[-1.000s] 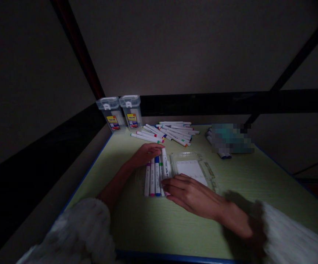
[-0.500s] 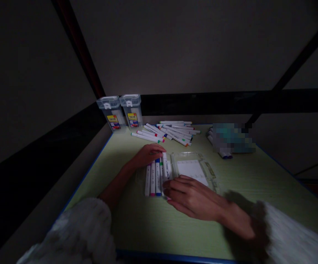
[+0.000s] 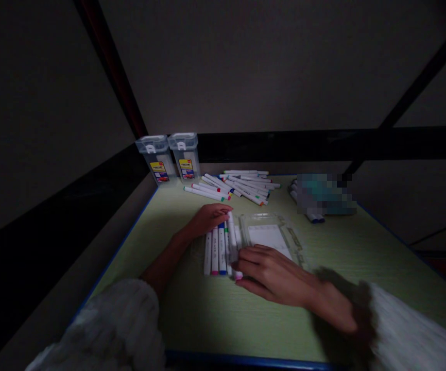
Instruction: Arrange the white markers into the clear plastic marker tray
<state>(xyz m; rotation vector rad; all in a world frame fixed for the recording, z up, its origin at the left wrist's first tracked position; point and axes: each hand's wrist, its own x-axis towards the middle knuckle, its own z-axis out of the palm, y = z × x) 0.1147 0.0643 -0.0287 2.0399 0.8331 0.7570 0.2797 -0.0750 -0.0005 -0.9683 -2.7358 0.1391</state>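
A white marker (image 3: 232, 234) lies lengthwise over the left half of an open clear plastic case (image 3: 294, 240). My left hand (image 3: 208, 218) is closed at its far end, thumb and fingertips against it. My right hand (image 3: 268, 274) has its fingers closed about the near end, and a pink tip shows under them. Left of it, several markers (image 3: 215, 252) lie side by side in the case, with pink and blue ends toward me. The case's right half holds a white card (image 3: 268, 238). My right fingers hide part of the case's near edge.
A loose pile of white markers (image 3: 246, 186) with coloured ends lies at the back. Two clear lidded boxes (image 3: 186, 159) with yellow labels stand at the back left. At the right, a partly blurred teal item (image 3: 321, 193) rests near more markers (image 3: 312, 218). The table (image 3: 215, 319) has blue edging.
The marker has turned, so its printed lettering no longer shows. My right fingers have shifted slightly right, and the pink tip is now plainer. My left hand stays at the far end.
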